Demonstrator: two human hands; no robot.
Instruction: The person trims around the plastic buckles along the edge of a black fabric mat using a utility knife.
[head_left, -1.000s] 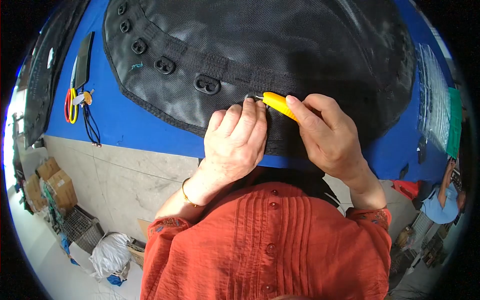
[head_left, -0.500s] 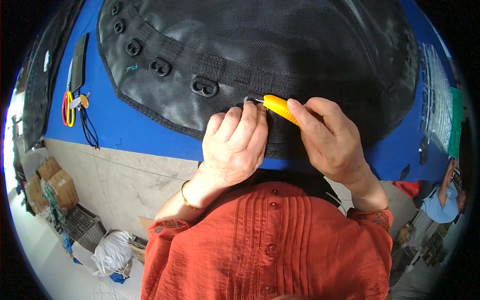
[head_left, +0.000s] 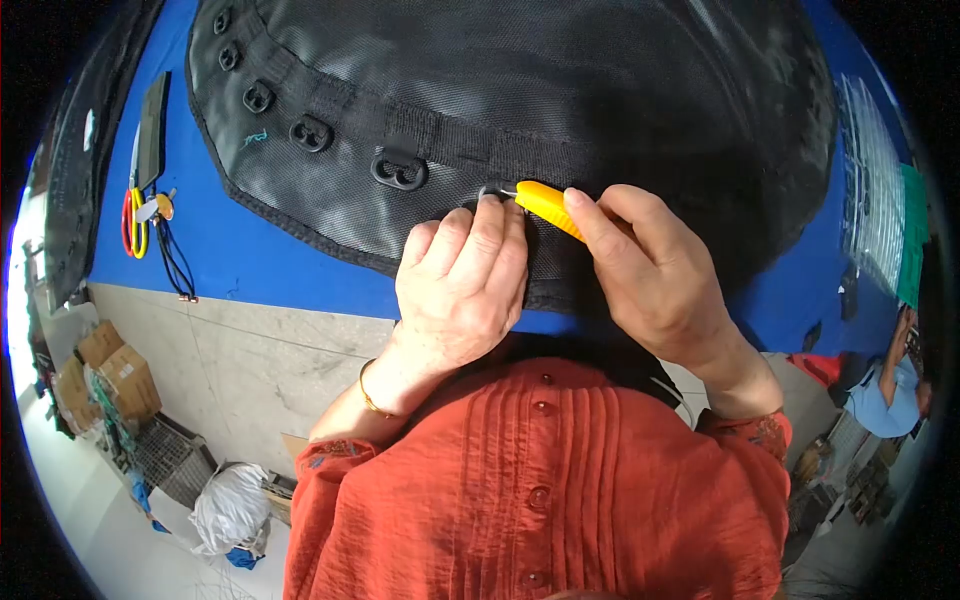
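My right hand [head_left: 660, 270] grips a yellow-handled tool [head_left: 545, 206], whose thin metal shaft points left. The shaft's tip meets a dark plastic buckle [head_left: 487, 188] at the webbing strip. Fingers together, my left hand [head_left: 465, 275] presses down on that buckle from the near side and partly covers it. Under both hands lies a large black mesh-like fabric piece [head_left: 330, 215] with a bound edge. Along its webbing strip sit several two-hole black buckles, the closest being a buckle [head_left: 399, 170] just left of my left hand.
The blue table [head_left: 270, 275] carries scissors [head_left: 135, 222] with red and yellow handles, a dark flat bar [head_left: 152, 130] and a black cord [head_left: 178, 265] at left. Clear plastic strips [head_left: 872, 190] lie at right. Cardboard boxes [head_left: 125, 380] stand on the floor. Another person [head_left: 885, 400] is at far right.
The fabric and both hands appear slightly further left and up in view. The tool's metal shaft shows a little more beside the buckle. Both hands keep their holds.
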